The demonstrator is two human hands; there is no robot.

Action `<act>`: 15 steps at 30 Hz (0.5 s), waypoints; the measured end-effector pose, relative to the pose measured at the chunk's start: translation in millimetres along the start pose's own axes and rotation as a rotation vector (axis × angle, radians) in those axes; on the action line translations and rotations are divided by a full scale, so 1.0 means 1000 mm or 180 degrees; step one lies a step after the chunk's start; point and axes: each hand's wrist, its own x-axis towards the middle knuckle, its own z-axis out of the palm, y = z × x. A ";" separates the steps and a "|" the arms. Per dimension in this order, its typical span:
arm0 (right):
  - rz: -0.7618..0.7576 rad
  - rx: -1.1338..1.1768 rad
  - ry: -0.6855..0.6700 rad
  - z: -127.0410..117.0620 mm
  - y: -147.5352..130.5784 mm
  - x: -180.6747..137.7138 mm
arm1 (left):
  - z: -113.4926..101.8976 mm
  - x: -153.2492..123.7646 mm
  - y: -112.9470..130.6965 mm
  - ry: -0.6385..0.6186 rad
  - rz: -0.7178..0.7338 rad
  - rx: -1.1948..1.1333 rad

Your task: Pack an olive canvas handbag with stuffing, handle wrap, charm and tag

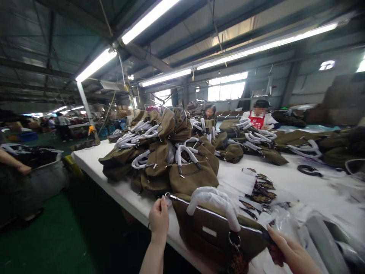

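Note:
An olive-green handbag (196, 228) with white-wrapped handles (212, 199) is held upright at the near edge of the table. My left hand (159, 217) pinches its upper left corner, by the metal ring at the end of the zipper. At the opposite top corner, my right hand (285, 247) grips the dark end of the bag between thumb and fingers. A small pale plate sits on the bag's front. From a ring at the handle's base hangs a leopard-patterned charm (238, 262), partly cut off by the frame.
Similar olive bags (194, 175) lie heaped on the white table (94, 161) behind. Leopard-patterned pieces (261, 190) and clear plastic lie to the right, near a grey object (327, 239). A co-worker in a red apron (256, 121) is across the table; another person's arm (14, 163) reaches beside a grey bin (48, 177).

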 end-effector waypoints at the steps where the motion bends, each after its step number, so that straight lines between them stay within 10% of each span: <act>1: -0.0055 0.0022 0.0031 0.001 -0.002 -0.002 | 0.005 -0.010 -0.003 0.0123 -0.0053 -0.0102; 5: -0.0230 0.0137 0.0059 0.001 -0.006 -0.009 | 0.029 -0.041 -0.019 0.0198 0.0105 -0.0546; 15: -0.0432 -0.0081 0.0044 0.010 -0.018 -0.023 | 0.057 -0.027 -0.027 -0.1491 -0.0432 -0.1686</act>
